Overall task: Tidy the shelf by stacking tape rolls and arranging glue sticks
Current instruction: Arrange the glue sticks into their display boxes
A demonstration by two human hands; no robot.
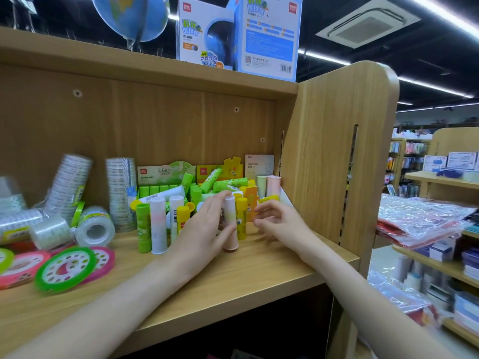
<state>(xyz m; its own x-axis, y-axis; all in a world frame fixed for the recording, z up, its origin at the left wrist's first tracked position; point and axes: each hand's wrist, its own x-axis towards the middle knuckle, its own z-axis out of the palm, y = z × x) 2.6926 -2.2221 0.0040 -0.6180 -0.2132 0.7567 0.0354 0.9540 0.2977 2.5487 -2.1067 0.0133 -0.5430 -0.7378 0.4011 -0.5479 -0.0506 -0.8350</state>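
Note:
A white and pink glue stick (230,224) stands upright on the wooden shelf (259,270). My left hand (204,229) holds it from the left, fingers along its side. A yellow glue stick (241,218) stands just right of it. My right hand (277,221) hovers to the right with loosely curled fingers and holds nothing. Further left stand a green glue stick (143,229), a white one (158,226) and a small yellow one (182,216). Several more lie jumbled in display boxes (215,182) behind. Clear tape rolls (94,226) lie at the left beside two leaning stacks (121,193).
Flat green (66,269) and pink tape rolls (103,257) lie near the shelf's front left. Globe boxes (269,35) stand on the shelf above. The shelf's side panel (337,151) closes the right end. Plastic-wrapped goods (420,218) lie on the neighbouring rack.

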